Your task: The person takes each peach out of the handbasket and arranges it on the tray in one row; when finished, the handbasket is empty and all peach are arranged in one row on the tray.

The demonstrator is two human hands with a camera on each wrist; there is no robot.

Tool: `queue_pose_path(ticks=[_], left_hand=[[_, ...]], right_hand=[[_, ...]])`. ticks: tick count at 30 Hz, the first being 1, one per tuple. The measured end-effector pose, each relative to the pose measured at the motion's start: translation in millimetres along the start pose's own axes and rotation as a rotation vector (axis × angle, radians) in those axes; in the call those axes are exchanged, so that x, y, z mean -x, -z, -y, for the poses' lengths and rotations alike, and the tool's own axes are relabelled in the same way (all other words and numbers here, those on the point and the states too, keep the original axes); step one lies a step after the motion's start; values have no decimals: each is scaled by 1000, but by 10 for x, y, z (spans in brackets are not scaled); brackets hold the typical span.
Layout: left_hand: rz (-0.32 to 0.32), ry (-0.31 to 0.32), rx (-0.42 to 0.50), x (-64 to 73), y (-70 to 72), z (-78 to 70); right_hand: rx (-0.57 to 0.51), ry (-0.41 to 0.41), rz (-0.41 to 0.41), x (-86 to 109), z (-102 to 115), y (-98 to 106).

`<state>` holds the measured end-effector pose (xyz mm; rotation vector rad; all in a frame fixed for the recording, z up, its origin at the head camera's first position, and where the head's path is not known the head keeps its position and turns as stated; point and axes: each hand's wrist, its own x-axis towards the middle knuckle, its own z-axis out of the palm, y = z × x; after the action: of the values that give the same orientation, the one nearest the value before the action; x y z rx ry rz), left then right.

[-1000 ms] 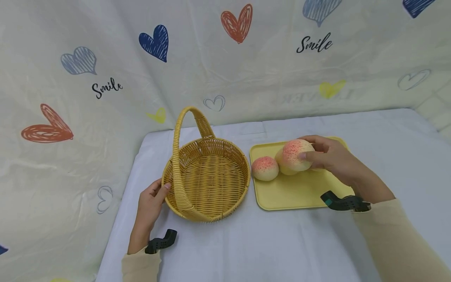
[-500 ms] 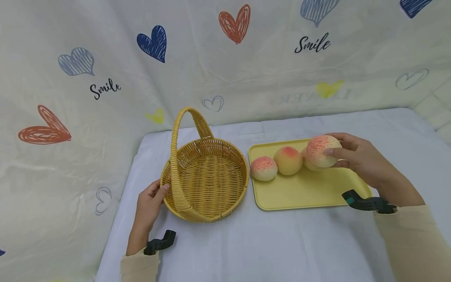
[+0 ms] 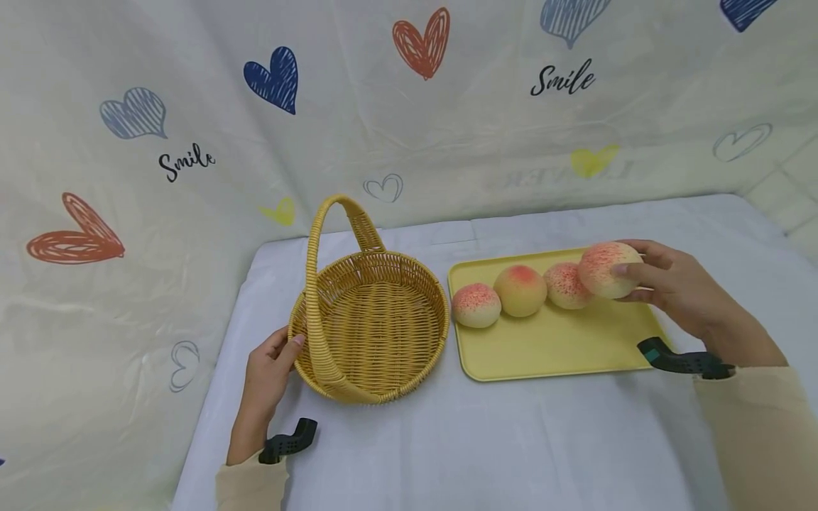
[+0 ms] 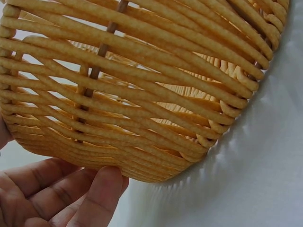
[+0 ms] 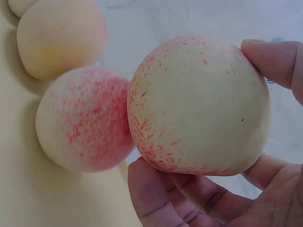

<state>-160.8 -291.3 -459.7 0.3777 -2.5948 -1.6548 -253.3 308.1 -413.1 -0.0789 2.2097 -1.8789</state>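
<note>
My right hand (image 3: 671, 280) grips a pale peach (image 3: 610, 270) with red speckles, thumb on one side and fingers on the other. It is over the right part of a yellow tray (image 3: 549, 348). Three more peaches lie in a row on the tray: a speckled one (image 3: 567, 286) right beside the held peach, a yellower one (image 3: 520, 292) and another speckled one (image 3: 476, 306) at the left end. My left hand (image 3: 268, 369) pinches the left rim of a round wicker basket (image 3: 383, 341) with a tall handle. In the left wrist view its fingertips (image 4: 106, 182) press the woven wall.
The basket stands left of the tray, their edges close together, and nothing lies inside it. A white cloth (image 3: 434, 440) covers the table. Behind hangs a pale curtain (image 3: 486, 128) printed with hearts and "Smile".
My right hand has carried its peach rightward along the tray, uncovering the yellower peach and then the speckled one beside it. The left hand stays on the basket rim.
</note>
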Motion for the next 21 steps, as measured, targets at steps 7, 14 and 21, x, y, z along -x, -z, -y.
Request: queue_pose_path(ticks=[7, 14, 21], left_hand=[[0, -4, 7, 5, 0, 6], [-5, -13, 7, 6, 2, 21], [-12, -28, -14, -8, -6, 36]], right_hand=[[6, -53, -31, -2, -57, 96], [-24, -77, -31, -21, -113, 168], [-59, -86, -26, -49, -158, 232]])
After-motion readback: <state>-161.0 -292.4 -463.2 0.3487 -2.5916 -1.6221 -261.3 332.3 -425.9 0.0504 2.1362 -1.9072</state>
